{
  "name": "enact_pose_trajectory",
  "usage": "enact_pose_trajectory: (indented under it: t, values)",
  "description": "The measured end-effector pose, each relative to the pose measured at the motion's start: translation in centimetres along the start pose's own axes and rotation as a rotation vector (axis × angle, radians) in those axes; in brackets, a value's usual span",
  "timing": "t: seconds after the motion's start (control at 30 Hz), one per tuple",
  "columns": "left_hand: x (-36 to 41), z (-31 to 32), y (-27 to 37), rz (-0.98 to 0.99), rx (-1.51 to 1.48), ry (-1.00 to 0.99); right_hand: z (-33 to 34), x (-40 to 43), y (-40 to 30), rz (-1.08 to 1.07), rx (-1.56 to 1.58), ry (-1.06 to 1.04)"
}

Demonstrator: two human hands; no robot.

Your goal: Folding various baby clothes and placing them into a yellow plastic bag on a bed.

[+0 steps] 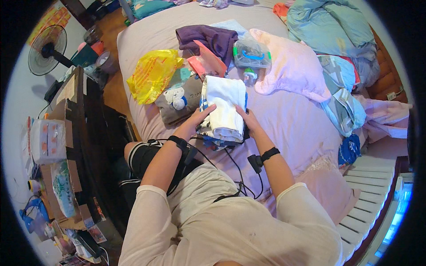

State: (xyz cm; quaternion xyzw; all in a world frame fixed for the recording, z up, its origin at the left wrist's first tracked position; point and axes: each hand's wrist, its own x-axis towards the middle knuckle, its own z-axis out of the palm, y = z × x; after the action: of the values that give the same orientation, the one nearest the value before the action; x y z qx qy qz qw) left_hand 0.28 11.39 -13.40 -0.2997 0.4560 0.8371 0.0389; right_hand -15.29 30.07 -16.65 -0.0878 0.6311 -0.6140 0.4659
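A stack of folded clothes [210, 128] rests on the bed, right in front of my body. On top of it lies a white folded garment [226, 99], rolled over at its near edge. My left hand [199, 118] grips the stack's left side, thumb on the white cloth. From the right side my right hand [249, 121] holds it the same way; the fingers of both hands are mostly hidden. Touching the stack on the left is a grey-brown folded fabric item [183, 99] with a white bear figure. A pink pouch-like item [208, 65] lies just beyond.
A yellow plastic bag [153, 74], purple cloth [206, 40], clear lidded box [252, 55] and pink pillow [289, 66] lie farther up the bed [283, 126]. Black cables [238, 169] run from my wrist straps. At left stand a fan [48, 50] and dark furniture [96, 139].
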Motion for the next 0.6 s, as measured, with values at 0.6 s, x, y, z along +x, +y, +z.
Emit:
enact_pose_trajectory:
  t: [0.6]
  values:
    - [7.0, 8.1, -3.0, 0.061, -0.058, -0.185, -9.8, -0.9, -1.2, -0.111, 0.251, 0.023]
